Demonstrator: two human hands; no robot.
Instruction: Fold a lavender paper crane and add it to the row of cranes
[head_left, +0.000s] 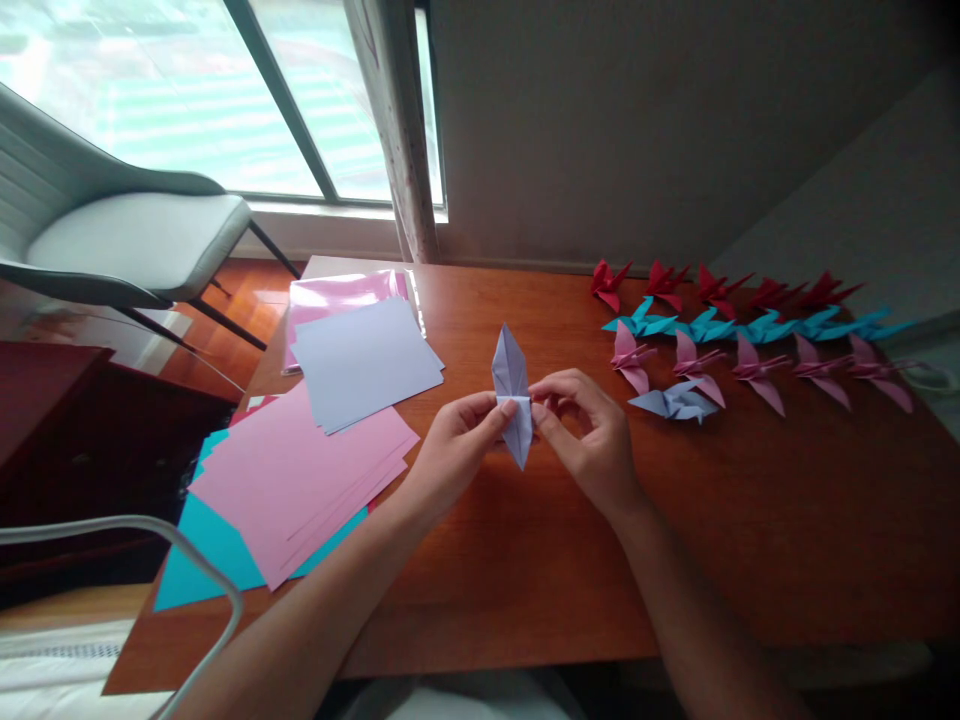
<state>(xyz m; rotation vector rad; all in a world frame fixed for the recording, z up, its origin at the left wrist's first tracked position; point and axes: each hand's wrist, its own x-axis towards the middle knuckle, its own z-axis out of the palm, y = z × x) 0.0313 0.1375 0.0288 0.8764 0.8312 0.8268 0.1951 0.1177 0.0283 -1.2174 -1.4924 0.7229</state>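
Observation:
Between my two hands, above the middle of the wooden table, is a lavender folded paper (pixel 511 362) with a pointed tip at its far end and another at its near end. My left hand (pixel 471 422) pinches its middle, the thumb lying on the front. From the other side, my right hand (pixel 581 420) closes thumb and index finger on its right edge. A finished lavender paper crane (pixel 679 402) rests on the table to the right of my right hand.
Rows of red cranes (pixel 716 290), blue cranes (pixel 705 324) and pink cranes (pixel 759 372) stand at the table's back right. Left lie lavender sheets (pixel 367 360), pink sheets (pixel 307 470), blue sheets (pixel 202 560) and a shiny pink packet (pixel 341 290). A chair (pixel 135 235) is by the window.

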